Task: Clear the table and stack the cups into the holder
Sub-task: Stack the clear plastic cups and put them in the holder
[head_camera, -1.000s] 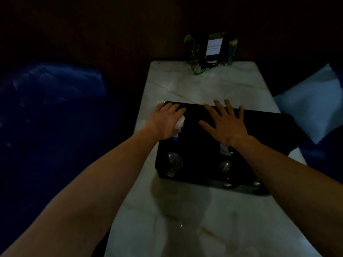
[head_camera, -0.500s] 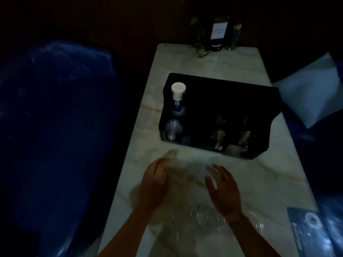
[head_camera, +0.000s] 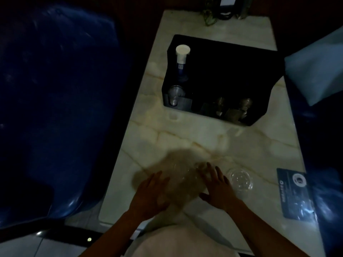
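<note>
The scene is dim. A black cup holder stands on the marble table, with a white-capped stack at its left and clear cups in its front slots. Near the table's front edge, my left hand and my right hand lie on either side of clear plastic cups lying in my shadow; both hands have fingers spread and whether they touch the cups is unclear. A clear lid or cup lies just right of my right hand.
A blue upholstered seat runs along the left of the table. A pale cushion sits at the right. A blue card lies on the table's right front corner. A sign stand and plant are at the far end.
Both hands left the holder and drew back to the near table edge, around the clear cups. The view tilted down and the holder now appears farther away.
</note>
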A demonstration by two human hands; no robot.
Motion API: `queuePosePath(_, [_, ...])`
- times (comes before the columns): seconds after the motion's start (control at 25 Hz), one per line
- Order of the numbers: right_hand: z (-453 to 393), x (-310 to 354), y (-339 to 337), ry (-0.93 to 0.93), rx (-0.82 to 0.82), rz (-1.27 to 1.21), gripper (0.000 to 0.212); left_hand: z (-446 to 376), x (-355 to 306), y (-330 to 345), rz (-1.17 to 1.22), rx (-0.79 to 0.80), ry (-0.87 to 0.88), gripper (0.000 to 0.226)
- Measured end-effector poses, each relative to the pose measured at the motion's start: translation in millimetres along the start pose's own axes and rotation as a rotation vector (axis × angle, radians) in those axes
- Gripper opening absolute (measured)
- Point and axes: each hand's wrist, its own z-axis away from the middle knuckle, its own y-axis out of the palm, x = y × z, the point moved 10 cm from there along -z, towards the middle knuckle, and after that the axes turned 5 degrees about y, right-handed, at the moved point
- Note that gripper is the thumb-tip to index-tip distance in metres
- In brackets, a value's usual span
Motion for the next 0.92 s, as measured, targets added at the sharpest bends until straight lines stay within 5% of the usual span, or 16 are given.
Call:
queuePosePath(0.6, [33.7,-4.6,9.9,0.074,-0.081,-0.126,0.072,-0.7,-8.5,6.6,-0.122,0.145,-0.052,0.077])
queuePosePath(0.92, [43.4,-67.4,-32.1,0.210,-0.241,-0.250,0.082,-46.9,-35.3,-29.5,-0.104,0.056,0.143,0.072])
